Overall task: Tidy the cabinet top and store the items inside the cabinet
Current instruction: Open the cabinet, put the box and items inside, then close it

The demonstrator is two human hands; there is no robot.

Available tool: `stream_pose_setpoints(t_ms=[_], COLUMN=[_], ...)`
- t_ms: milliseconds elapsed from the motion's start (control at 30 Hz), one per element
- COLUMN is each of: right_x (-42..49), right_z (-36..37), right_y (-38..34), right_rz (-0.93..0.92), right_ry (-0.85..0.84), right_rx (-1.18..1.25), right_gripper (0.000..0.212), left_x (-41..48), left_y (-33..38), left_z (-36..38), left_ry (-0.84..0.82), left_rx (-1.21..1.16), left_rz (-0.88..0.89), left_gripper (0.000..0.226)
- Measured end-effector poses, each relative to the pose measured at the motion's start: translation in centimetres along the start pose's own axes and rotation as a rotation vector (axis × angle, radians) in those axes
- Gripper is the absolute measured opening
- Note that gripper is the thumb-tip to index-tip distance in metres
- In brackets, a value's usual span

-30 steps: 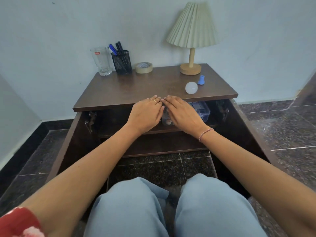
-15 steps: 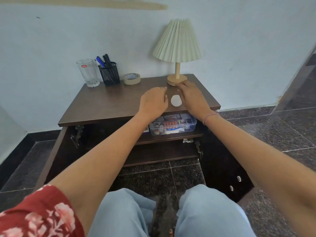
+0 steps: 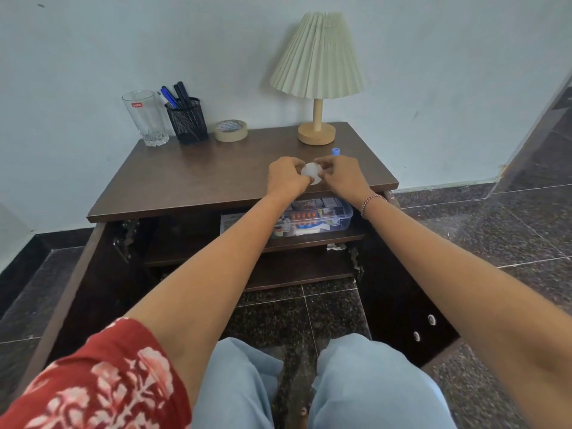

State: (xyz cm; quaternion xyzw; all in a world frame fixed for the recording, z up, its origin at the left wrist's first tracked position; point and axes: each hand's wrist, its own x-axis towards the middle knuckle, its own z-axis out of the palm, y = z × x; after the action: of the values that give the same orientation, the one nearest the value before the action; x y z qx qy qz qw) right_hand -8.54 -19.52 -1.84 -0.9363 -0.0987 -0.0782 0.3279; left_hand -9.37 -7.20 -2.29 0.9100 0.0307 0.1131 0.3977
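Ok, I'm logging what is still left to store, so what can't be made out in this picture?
All in the head view:
The white ball: its sides are covered by the left hand and right hand gripping it.
The blue item: its lower part is hidden behind the right hand.
The clear box: its left end is hidden by the left forearm, and the contents are too small.
The glass: its label is too small to read.

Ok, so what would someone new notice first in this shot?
Most striking is the white ball at the front right of the cabinet top, with the left hand and right hand each taking a grip on it from its own side. Behind them a pleated lamp stands at the back right. Below, a clear box of packets sits on the upper shelf.
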Motion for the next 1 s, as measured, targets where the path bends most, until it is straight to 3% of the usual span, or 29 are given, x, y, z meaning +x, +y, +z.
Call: stream_pose_setpoints(t_ms=[367,800,1000], right_x=[-2.1,-7.8,-9.1], right_z=[1.2,7.1,11.6], right_y=[-4.8,-11.1,-11.5], right_rz=[-0.057,-0.209,-0.191], right_ry=[0.048,-0.123,-0.076], right_rx=[0.155,0.252,0.243], right_gripper=[0.037,0.038,0.035], left_x=[-2.8,-10.7,-11.7], left_y=[-2.1,-9.5,-12.6], left_z=[-5.7,-13.3,-13.5], left_ry=[0.101,0.17,0.142], left_rx=[-0.148,-0.222,-0.27], left_rz=[-0.06,-0.215,-0.293], left_gripper=[0.033,0.028,0.03])
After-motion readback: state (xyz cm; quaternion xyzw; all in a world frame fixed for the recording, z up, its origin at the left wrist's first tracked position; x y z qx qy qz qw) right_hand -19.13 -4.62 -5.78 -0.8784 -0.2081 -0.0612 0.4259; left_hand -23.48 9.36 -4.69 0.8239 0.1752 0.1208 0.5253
